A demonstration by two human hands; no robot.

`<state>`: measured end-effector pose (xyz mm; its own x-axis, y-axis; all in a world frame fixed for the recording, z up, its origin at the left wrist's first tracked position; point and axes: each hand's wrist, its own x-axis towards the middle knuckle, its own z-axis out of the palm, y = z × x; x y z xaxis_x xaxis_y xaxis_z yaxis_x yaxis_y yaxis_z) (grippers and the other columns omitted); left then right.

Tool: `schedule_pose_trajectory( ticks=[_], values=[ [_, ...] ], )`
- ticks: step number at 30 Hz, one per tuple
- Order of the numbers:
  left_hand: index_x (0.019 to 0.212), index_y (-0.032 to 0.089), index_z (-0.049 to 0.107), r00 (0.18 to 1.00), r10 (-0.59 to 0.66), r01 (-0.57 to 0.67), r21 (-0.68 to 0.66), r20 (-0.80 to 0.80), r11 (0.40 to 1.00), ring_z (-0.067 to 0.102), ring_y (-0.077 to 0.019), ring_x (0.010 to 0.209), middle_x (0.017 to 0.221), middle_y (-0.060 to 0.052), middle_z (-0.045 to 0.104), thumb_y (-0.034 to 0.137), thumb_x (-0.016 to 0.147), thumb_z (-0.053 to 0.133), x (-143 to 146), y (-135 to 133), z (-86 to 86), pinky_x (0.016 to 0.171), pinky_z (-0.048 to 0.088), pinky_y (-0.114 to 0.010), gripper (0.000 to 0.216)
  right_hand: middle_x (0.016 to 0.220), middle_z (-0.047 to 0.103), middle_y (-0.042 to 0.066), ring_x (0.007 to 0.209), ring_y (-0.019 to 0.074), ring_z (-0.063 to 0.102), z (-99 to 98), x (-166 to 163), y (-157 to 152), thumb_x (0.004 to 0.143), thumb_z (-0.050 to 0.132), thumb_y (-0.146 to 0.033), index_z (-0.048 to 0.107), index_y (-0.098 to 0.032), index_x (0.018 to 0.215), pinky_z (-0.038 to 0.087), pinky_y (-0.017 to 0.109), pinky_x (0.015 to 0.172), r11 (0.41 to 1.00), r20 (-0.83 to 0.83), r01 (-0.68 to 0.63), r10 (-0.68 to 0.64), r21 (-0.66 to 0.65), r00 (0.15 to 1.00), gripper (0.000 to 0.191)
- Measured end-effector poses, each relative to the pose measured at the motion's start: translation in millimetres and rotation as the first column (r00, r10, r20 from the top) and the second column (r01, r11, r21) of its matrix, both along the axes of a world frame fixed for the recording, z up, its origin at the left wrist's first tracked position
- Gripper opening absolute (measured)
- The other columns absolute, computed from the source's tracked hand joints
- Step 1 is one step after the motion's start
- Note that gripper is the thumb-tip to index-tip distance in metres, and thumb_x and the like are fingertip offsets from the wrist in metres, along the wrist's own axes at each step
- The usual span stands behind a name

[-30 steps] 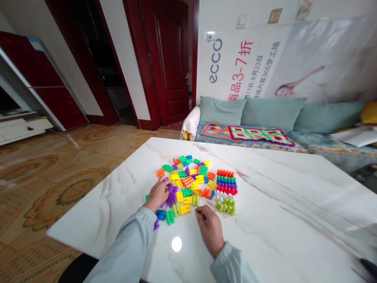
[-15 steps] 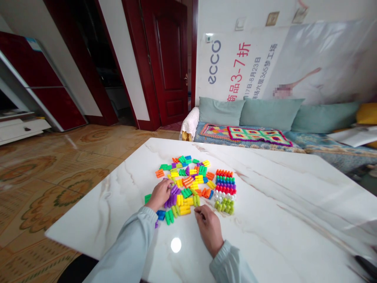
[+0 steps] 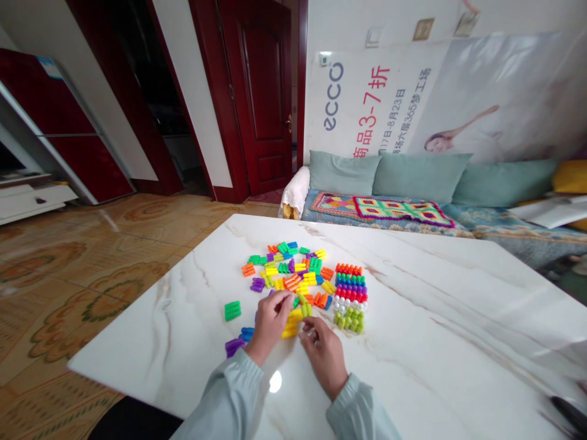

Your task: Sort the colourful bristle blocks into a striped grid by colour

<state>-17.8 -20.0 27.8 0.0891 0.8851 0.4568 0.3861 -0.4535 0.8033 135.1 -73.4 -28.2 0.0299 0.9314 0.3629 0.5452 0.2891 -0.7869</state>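
My left hand [image 3: 271, 322] is over the near part of a pile of colourful ribbed plastic toy pieces, its thumb and fingers pinched together. Whatever is between those fingertips is hidden. Just right of it, my right hand [image 3: 324, 353] hovers low over the table with curled, closed fingers; I cannot make out anything in them. Between the hands lie yellow pieces [image 3: 291, 324] and a lime piece [image 3: 306, 308]. A green piece [image 3: 232, 310] and a purple piece [image 3: 235, 346] lie left of my left hand. Orange pieces [image 3: 291, 282] are farther back.
Right of the pile stand neat rows of small round-topped pieces, with red ones [image 3: 352, 294] and lime ones [image 3: 349, 319]. All rest on a white marble-patterned table [image 3: 440, 305]. Behind it is a sofa with green cushions [image 3: 422, 174]. A dark object [image 3: 568, 412] lies at the right edge.
My left hand has moved right and nearer to my right hand, away from the purple pieces. A purple piece at the near left now shows more. My right hand has barely shifted.
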Motion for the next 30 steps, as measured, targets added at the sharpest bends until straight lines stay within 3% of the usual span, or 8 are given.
schedule_pose_trajectory(
  ticks=[3,10,16,20,24,30],
  values=[
    [0.089,0.019,0.071,0.993,-0.114,0.114,0.004,0.02,0.993,0.066,-0.018,0.082,0.086,-0.005,0.071,0.032,0.096,0.05,20,-23,-2.2,0.076,0.052,-0.028,0.026,0.082,0.072,0.001,0.056,0.013,0.062,-1.4,-1,-1,0.076,0.058,-0.018,0.062,-0.02,0.113,0.049,0.022,0.055,1.0,0.007,-0.011,0.011,0.009,1.0,0.037],
    [0.088,0.018,0.071,0.955,-0.273,0.28,-0.053,0.118,0.958,0.064,-0.0212,0.088,0.087,-0.008,0.067,0.042,0.096,0.048,34,-41,-9.4,0.083,0.052,-0.033,0.034,0.072,0.07,0.005,0.062,0.0181,0.066,-4.2,-1,-2,0.072,0.052,-0.014,0.065,-0.019,0.08,0.047,0.024,0.056,0.996,0.11,-0.038,0.029,0.084,0.994,0.016],
    [0.095,0.019,0.069,0.962,-0.245,0.249,-0.019,0.116,0.968,0.06,-0.0239,0.107,0.108,-0.011,0.063,0.046,0.096,0.047,33,-41,-10.4,0.095,0.05,-0.037,0.035,0.079,0.073,0.007,0.066,0.0199,0.068,-1.4,-2,-4,0.074,0.051,-0.016,0.064,-0.016,0.103,0.052,0.028,0.061,0.997,0.049,-0.052,0.049,0.057,0.998,0.031],
    [0.109,0.021,0.066,0.979,-0.196,0.195,0.023,0.055,0.981,0.053,-0.0246,0.122,0.126,-0.011,0.057,0.038,0.096,0.049,36,-40,-21.6,0.105,0.045,-0.04,0.028,0.088,0.074,0.008,0.072,0.0198,0.069,4.9,-2,-4,0.076,0.049,-0.016,0.063,-0.018,0.103,0.053,0.028,0.064,0.993,-0.041,-0.112,0.113,0.035,0.993,0.03],
    [0.117,0.022,0.061,0.979,-0.203,0.204,0.067,-0.03,0.977,0.049,-0.0253,0.126,0.132,-0.011,0.052,0.03,0.096,0.05,37,-41,-33.0,0.107,0.042,-0.044,0.026,0.08,0.072,0.006,0.069,0.019,0.067,7.8,-1,-4,0.078,0.049,-0.017,0.061,-0.018,0.097,0.052,0.027,0.061,0.99,-0.116,-0.143,0.143,0.012,0.983,0.023],
    [0.126,0.023,0.056,0.964,-0.233,0.249,0.13,-0.129,0.96,0.043,-0.0291,0.131,0.138,-0.012,0.045,0.03,0.095,0.049,36,-45,-35.9,0.109,0.039,-0.05,0.032,0.088,0.073,0.008,0.077,0.0203,0.069,7.9,0,-7,0.078,0.054,-0.017,0.061,-0.019,0.098,0.055,0.029,0.068,0.971,-0.223,-0.237,0.224,-0.033,0.949,0.021]
  ],
)
